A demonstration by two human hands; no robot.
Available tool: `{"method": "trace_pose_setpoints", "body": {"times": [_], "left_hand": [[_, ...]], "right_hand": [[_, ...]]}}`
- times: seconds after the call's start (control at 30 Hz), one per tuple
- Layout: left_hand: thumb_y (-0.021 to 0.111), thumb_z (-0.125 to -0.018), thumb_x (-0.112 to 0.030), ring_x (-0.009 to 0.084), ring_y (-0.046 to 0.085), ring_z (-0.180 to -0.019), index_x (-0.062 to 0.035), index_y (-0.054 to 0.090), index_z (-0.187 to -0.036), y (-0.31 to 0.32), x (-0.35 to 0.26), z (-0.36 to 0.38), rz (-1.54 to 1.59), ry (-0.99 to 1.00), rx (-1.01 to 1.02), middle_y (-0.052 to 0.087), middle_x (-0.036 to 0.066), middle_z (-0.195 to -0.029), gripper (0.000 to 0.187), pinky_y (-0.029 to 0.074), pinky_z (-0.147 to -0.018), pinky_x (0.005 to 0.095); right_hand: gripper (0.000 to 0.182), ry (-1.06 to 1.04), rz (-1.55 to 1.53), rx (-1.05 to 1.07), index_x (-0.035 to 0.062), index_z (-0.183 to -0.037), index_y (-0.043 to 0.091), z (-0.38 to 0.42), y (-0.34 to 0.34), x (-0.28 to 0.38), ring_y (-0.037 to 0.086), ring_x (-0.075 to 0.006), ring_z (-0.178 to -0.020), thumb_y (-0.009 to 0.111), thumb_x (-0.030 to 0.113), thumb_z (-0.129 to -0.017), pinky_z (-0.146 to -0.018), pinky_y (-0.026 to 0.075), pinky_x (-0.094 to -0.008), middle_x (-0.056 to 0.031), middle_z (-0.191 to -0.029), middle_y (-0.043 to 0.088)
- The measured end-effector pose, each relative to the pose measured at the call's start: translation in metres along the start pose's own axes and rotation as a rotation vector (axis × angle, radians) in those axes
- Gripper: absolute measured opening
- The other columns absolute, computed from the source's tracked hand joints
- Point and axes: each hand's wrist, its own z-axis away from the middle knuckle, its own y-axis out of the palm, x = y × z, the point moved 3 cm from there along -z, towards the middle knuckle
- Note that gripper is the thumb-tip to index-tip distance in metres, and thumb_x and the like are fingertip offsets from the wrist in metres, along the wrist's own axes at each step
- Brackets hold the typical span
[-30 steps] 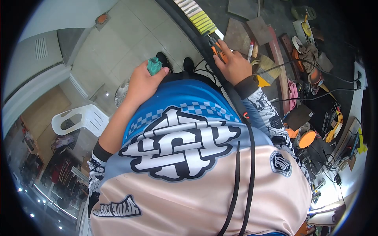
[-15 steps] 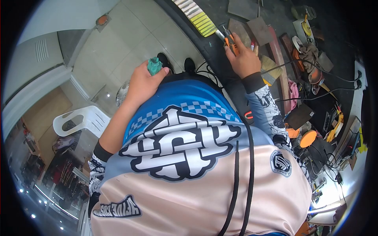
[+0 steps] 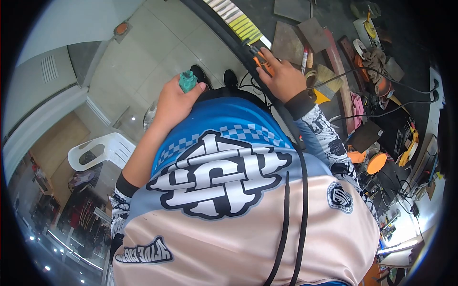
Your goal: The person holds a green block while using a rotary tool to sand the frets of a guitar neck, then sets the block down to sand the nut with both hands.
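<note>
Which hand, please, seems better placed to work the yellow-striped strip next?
Likely the right hand: it holds the orange tool, tip near the strip, whereas the left hand grips a green lump farther off.

Paintbrush [image 3: 329,78] on bench [image 3: 334,19]: marker [image 3: 304,59] just left of it, rotary tool [image 3: 261,61] farther left; plank [image 3: 339,63] just right, rag [image 3: 374,60] beyond.

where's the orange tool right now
In the head view, right of centre near the top, the orange tool is in the right hand, its tip by the yellow-striped strip.
</note>
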Motion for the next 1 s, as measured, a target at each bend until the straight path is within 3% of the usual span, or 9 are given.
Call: {"method": "trace_pose_setpoints", "body": {"times": [0.43, 0.73, 0.93, 1.0], "left_hand": [[0.075, -0.090, -0.035, 0.0284, 0.069, -0.076, 0.0022, 0.067, -0.096, -0.011, 0.001, -0.005, 0.005, -0.001, 0.013, 0.071, 0.016, -0.081, 0.039, 0.052, -0.072, 0.0387], [0.075, -0.090, -0.036, 0.0287, 0.069, -0.076, 0.0022, 0.067, -0.094, -0.013, 0.000, -0.009, 0.003, 0.014, 0.015, 0.071, 0.017, -0.081, 0.039, 0.052, -0.072, 0.0388], [0.074, -0.090, -0.036, 0.0285, 0.070, -0.077, 0.0023, 0.066, -0.095, -0.016, 0.004, -0.008, -0.011, 0.018, 0.021, 0.072, 0.016, -0.082, 0.039, 0.053, -0.073, 0.0380], [0.074, -0.090, -0.035, 0.0278, 0.070, -0.077, 0.0022, 0.066, -0.095, -0.020, 0.002, -0.010, -0.005, 0.022, 0.030, 0.073, 0.016, -0.083, 0.039, 0.053, -0.073, 0.0375]], "right_hand": [[0.059, 0.144, 0.038, -0.108, 0.0336, -0.147, 0.053, -0.023, 0.001, -0.040, 0.073, -0.0380, -0.076, 0.064, 0.054, -0.093, -0.064, 0.058, -0.0486, -0.0200, -0.085, 0.071], [0.059, 0.002, -0.012, -0.076, 0.0340, -0.147, 0.053, -0.009, 0.000, -0.013, 0.071, -0.0386, -0.070, 0.067, 0.049, -0.092, -0.063, 0.058, -0.0491, -0.0183, -0.078, 0.067], [0.057, 0.126, -0.006, -0.101, 0.0321, -0.146, 0.054, -0.022, 0.000, -0.034, 0.072, -0.0388, -0.075, 0.066, 0.050, -0.093, -0.065, 0.058, -0.0492, -0.0195, -0.083, 0.070], [0.057, 0.185, -0.017, -0.099, 0.0301, -0.146, 0.054, -0.024, -0.001, -0.042, 0.073, -0.0395, -0.081, 0.066, 0.050, -0.093, -0.071, 0.058, -0.0496, -0.0194, -0.086, 0.072]]}}
